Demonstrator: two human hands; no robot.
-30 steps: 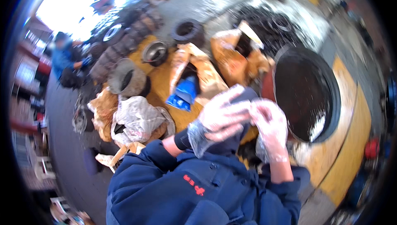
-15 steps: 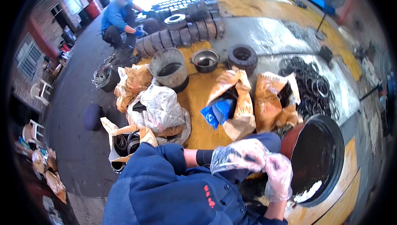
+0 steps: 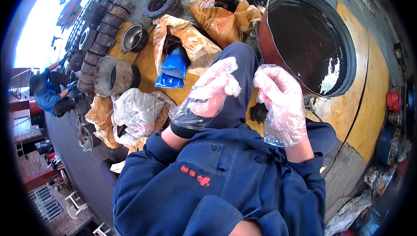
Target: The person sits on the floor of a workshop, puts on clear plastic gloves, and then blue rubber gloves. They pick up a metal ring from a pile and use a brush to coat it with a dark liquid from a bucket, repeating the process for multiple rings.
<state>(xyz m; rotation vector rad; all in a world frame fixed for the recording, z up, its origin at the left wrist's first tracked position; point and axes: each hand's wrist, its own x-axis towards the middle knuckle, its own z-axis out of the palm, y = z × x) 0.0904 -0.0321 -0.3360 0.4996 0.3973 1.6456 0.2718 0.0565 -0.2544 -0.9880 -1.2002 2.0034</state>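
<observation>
Left hand (image 3: 213,90) in a thin, clear, crinkled plastic glove (image 3: 187,114), fingers loosely bent and a little parted, nothing seen in them; right hand (image 3: 280,95) in a matching clear plastic glove (image 3: 284,129), fingers curled toward the thumb, cannot tell whether anything is pinched there. Change: half a second ago the two hands met; now a gap lies between them. My reading: neither glove is being worked by the other hand, so the fitting looks done or close to it. Both films run down to the wrists; the left one ends against a black wristband (image 3: 182,131). Beyond the gap, a raised knee in navy trousers (image 3: 244,60), probably the nearest obstacle to a forward reach. Ahead-right of the right hand, a wide round tub with red-brown wall (image 3: 270,40), dark inside with a white patch, residue or reflection unclear. Ahead-left of the left hand, blue plastic packet (image 3: 175,64) in a crumpled brown paper sack (image 3: 191,38); past that, a second, printed paper sack (image 3: 234,32). Left of the left hand, a whitish plastic bag (image 3: 137,110), then a grubby grey bucket (image 3: 123,77). Farther left, a co-worker in blue (image 3: 50,97), low beside dark cylinders (image 3: 106,27).
</observation>
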